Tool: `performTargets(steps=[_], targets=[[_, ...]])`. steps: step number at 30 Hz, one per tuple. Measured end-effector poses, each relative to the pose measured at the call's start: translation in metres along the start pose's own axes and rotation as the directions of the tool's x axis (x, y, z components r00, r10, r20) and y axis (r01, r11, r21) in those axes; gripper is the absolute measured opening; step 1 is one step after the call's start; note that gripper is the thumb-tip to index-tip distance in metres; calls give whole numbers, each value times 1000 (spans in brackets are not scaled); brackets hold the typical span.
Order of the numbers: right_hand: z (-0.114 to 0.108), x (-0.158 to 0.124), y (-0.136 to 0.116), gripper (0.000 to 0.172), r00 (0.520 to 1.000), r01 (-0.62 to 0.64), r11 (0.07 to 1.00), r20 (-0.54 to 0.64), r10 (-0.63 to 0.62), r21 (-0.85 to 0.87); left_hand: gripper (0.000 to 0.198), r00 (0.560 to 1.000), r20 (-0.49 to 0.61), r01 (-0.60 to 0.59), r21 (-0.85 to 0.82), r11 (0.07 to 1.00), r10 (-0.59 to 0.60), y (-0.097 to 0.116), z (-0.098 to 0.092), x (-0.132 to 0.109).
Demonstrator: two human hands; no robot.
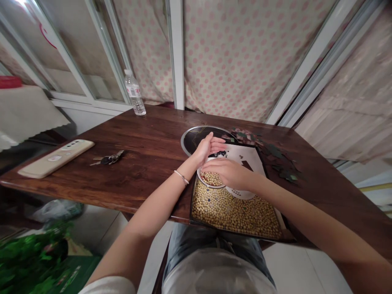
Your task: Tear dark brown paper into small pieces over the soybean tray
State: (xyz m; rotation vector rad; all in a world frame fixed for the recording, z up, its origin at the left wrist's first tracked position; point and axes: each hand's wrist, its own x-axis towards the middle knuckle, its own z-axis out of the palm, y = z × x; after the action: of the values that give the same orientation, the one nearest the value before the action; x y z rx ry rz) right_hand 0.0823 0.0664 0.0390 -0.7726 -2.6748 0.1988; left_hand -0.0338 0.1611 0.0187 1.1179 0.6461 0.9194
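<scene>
My left hand (211,146) is held above the upper left of a shallow black-edged tray (191,204), its palm turned up and its fingers stretched out. Just below it, my right hand (234,173) reaches over a round white-rimmed bowl (214,186), back up, with fingers and thumb apart. Whether anything small lies under the right fingers is hidden. Round tan bean-like grains (232,212) fill the near part of the tray, with a few blue ones among them; similar grains with red bits sit in the bowl. Small black pieces (221,154) lie beside my left fingers.
White paper (252,157) lines the tray's far part. Behind it stands a round dark plate (191,141) with a silver rim; dark green and reddish flakes (275,153) lie at the right. Keys (112,158), a phone (58,157) and a water bottle (134,94) rest on the wooden table (147,163).
</scene>
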Motion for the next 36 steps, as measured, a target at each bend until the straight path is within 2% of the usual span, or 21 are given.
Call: performTargets(steps=[3, 8, 13, 17, 21, 23, 26, 31, 36], targets=[[-7, 0, -7, 40, 999, -26, 997, -20, 27, 76, 51, 1000, 5, -6, 16, 1000, 5, 0, 0, 0], [-7, -1, -17, 43, 994, -90, 989, 72, 82, 115, 52, 1000, -18, -15, 32, 999, 15, 0, 1, 1], [-7, -1, -15, 42, 991, -126, 978, -23, 132, 168, 52, 1000, -14, -7, 22, 1000, 7, 1, 1, 1], [-9, -1, -13, 40, 987, -152, 962, 84, 137, 228, 53, 1000, -21, 0, 26, 1000, 1, 1, 1, 2], [-15, -4, -7, 41, 972, -232, 932, 22, 236, 277, 51, 1000, -6, -12, 14, 1000, 12, 1, 1, 1], [-19, -6, -4, 41, 961, -277, 913, 67, 269, 300, 51, 1000, -6, -9, 14, 1000, 9, 1, 1, 1], [-20, -9, 1, 41, 948, -304, 895, 195, 251, 327, 50, 1000, -19, -24, 38, 999, 24, 0, 2, 1], [-19, -13, 7, 41, 960, -279, 914, 111, 258, 295, 54, 996, 33, -87, 158, 984, 83, -2, 5, -1], [-22, -16, 13, 38, 968, -213, 961, 172, 183, 177, 60, 983, 115, -167, 274, 947, 140, -3, 12, -6]])
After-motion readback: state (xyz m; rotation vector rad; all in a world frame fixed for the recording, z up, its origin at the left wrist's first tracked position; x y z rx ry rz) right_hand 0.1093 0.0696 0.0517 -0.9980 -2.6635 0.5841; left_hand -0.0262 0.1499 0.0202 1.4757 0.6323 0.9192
